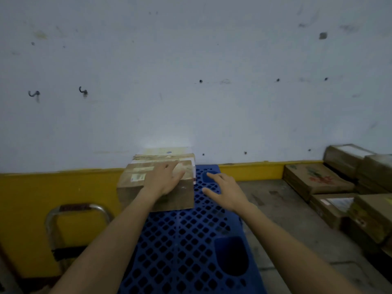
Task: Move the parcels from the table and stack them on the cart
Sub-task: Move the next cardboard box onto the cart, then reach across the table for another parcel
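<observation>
Head view: brown taped cardboard parcel (156,183) lies at the far-left corner of the blue perforated plastic cart deck (191,240), leaving room alongside.
Left hand (164,180): flat on the parcel top, likely seating it.
Right hand (224,193): released, spread above the deck.

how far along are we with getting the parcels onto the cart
Done: at least two parcels sit at the far end of the blue cart. In hand: the left hand lies flat on the nearest parcel; the right hand hovers open over the cart. Left: several more parcels wait at the right.
</observation>
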`<act>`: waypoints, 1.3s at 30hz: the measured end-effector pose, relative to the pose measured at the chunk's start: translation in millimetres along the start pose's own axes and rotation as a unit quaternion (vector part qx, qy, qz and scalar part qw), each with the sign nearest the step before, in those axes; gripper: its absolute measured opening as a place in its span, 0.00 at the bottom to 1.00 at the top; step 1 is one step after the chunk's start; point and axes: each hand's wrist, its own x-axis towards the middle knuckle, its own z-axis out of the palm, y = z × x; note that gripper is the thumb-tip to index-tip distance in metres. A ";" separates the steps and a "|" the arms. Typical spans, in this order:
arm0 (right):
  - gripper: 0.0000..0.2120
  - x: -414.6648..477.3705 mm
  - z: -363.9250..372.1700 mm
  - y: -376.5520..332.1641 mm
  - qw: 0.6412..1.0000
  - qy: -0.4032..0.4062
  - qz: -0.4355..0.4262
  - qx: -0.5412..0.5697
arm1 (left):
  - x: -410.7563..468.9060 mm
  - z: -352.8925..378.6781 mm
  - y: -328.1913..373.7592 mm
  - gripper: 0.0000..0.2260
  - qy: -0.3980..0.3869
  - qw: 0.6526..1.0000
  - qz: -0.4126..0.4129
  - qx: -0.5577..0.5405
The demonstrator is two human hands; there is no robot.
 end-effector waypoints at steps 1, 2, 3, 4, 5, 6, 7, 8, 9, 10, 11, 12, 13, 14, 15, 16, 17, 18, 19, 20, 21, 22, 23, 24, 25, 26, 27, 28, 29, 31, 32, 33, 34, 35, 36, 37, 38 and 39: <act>0.29 -15.0 -11.4 13.4 1.000 -0.002 -0.006 -0.013 | -4.9 2.8 23.9 0.26 0.006 1.000 0.004 0.006; 0.30 -27.4 -20.0 23.0 0.999 -0.005 -0.015 -0.028 | -9.2 4.7 42.2 0.25 0.016 1.000 0.009 0.016; 0.30 -36.3 -25.4 28.6 0.999 -0.006 -0.026 -0.040 | -12.6 5.8 53.8 0.25 0.024 0.999 0.014 0.024; 0.30 -50.0 -34.8 39.4 0.998 -0.003 -0.034 -0.052 | -17.9 9.8 72.6 0.26 0.031 0.999 0.021 0.026; 0.31 -65.3 -44.9 52.4 0.997 0.000 -0.044 -0.064 | -24.5 14.9 93.7 0.26 0.035 0.999 0.027 0.024; 0.31 -80.1 -54.7 66.1 0.996 0.004 -0.051 -0.074 | -31.9 20.3 114.6 0.26 0.038 0.998 0.033 0.023; 0.31 -94.1 -64.9 80.5 0.995 0.005 -0.053 -0.083 | -39.2 26.0 136.1 0.26 0.039 0.998 0.038 0.025; 0.30 -108.2 -74.7 94.9 0.994 0.006 -0.053 -0.093 | -45.8 31.3 157.7 0.26 0.036 0.998 0.043 0.024; 0.30 -122.0 -83.3 109.1 0.994 0.010 -0.052 -0.099 | -52.5 36.6 178.5 0.26 0.034 0.998 0.048 0.020; 0.30 -135.1 -91.3 122.0 0.993 0.017 -0.052 -0.103 | -58.7 42.3 198.2 0.26 0.036 0.998 0.055 0.013; 0.30 -147.4 -99.8 132.9 0.993 0.024 -0.050 -0.107 | -64.0 47.2 216.5 0.26 0.038 0.997 0.061 0.003; 0.29 -158.7 -108.7 143.1 0.993 0.029 -0.044 -0.108 | -69.2 50.6 234.8 0.26 0.038 0.997 0.066 -0.009; 0.29 -169.3 -116.8 152.6 0.993 0.031 -0.034 -0.105 | -73.6 52.7 252.3 0.26 0.037 0.996 0.073 -0.019; 0.29 -179.1 -123.3 160.5 0.994 0.028 -0.023 -0.102 | -77.1 54.2 268.7 0.26 0.035 0.996 0.080 -0.023; 0.29 -188.6 -128.8 167.9 0.995 0.024 -0.015 -0.100 | -79.8 55.2 283.5 0.26 0.034 0.995 0.088 -0.025; 0.29 -196.4 -133.8 174.8 0.995 0.019 -0.009 -0.097 | -81.1 55.3 297.0 0.25 0.037 0.994 0.094 -0.028; 0.29 -202.8 -139.4 180.8 0.995 0.017 -0.005 -0.095 | -81.2 54.9 309.3 0.25 0.040 0.994 0.101 -0.031; 0.29 -208.0 -145.7 186.2 0.995 0.021 -0.002 -0.096 | -80.4 54.4 320.6 0.25 0.042 0.993 0.108 -0.034; 0.29 -212.7 -152.1 191.2 0.995 0.028 -0.001 -0.098 | -79.5 54.5 330.7 0.25 0.041 0.992 0.114 -0.035; 0.29 -217.3 -158.0 196.0 0.994 0.040 -0.001 -0.098 | -78.8 55.5 340.0 0.24 0.039 0.991 0.122 -0.038; 0.29 -221.6 -163.6 200.4 0.994 0.054 0.000 -0.092 | -77.9 57.0 348.5 0.24 0.037 0.990 0.128 -0.045; 0.29 -226.0 -169.2 204.8 0.994 0.067 0.006 -0.081 | -77.3 58.8 356.6 0.24 0.033 0.990 0.129 -0.054; 0.29 -230.4 -173.6 209.8 0.995 0.077 0.014 -0.068 | -76.9 61.1 364.4 0.23 0.027 0.990 0.127 -0.062; 0.28 -234.6 -176.6 215.5 0.994 0.086 0.020 -0.057 | -76.8 64.7 371.3 0.23 0.023 0.990 0.124 -0.069; 0.28 -238.6 -178.9 221.9 0.994 0.091 0.025 -0.050 | -77.0 69.6 377.9 0.23 0.018 0.990 0.119 -0.075; 0.28 -241.9 -181.1 228.7 0.994 0.095 0.030 -0.046 | -77.5 75.9 384.1 0.23 0.013 0.990 0.115 -0.081; 0.28 -245.0 -183.5 235.7 0.994 0.098 0.033 -0.044 | -78.5 83.0 390.4 0.23 0.008 0.990 0.114 -0.085; 0.28 -247.3 -185.7 243.7 0.993 0.102 0.038 -0.045 | -78.5 90.0 397.7 0.23 0.002 0.989 0.118 -0.089; 0.28 -249.5 -187.9 252.5 0.992 0.106 0.045 -0.046 | -77.7 96.6 405.4 0.23 -0.006 0.988 0.124 -0.090; 0.27 -253.0 -192.2 270.8 0.991 0.103 0.068 -0.044 | -76.0 109.5 422.3 0.23 -0.031 0.988 0.124 -0.084; 0.27 -253.9 -195.1 281.0 0.991 0.098 0.081 -0.037 | -73.8 116.2 430.7 0.23 -0.039 0.988 0.120 -0.085; 0.27 -254.1 -198.5 291.8 0.991 0.091 0.093 -0.033 | -70.3 122.7 439.7 0.23 -0.044 0.989 0.115 -0.087; 0.27 -253.1 -203.0 303.9 0.991 0.083 0.104 -0.034 | -65.5 128.7 448.8 0.23 -0.047 0.989 0.112 -0.088; 0.27 -251.1 -208.1 317.7 0.990 0.080 0.113 -0.040 | -59.7 134.7 458.0 0.22 -0.048 0.989 0.111 -0.089; 0.28 -248.3 -213.3 333.3 0.988 0.080 0.122 -0.047 | -53.5 141.3 466.9 0.22 -0.049 0.989 0.110 -0.092; 0.28 -245.8 -218.8 349.6 0.987 0.078 0.132 -0.052 | -47.9 148.3 476.7 0.22 -0.054 0.988 0.106 -0.095; 0.28 -243.6 -224.3 364.5 0.985 0.074 0.145 -0.052 | -43.4 155.6 486.1 0.22 -0.064 0.988 0.101 -0.098; 0.29 -241.7 -229.8 378.8 0.984 0.071 0.157 -0.047 | -38.9 163.8 495.1 0.22 -0.070 0.988 0.095 -0.101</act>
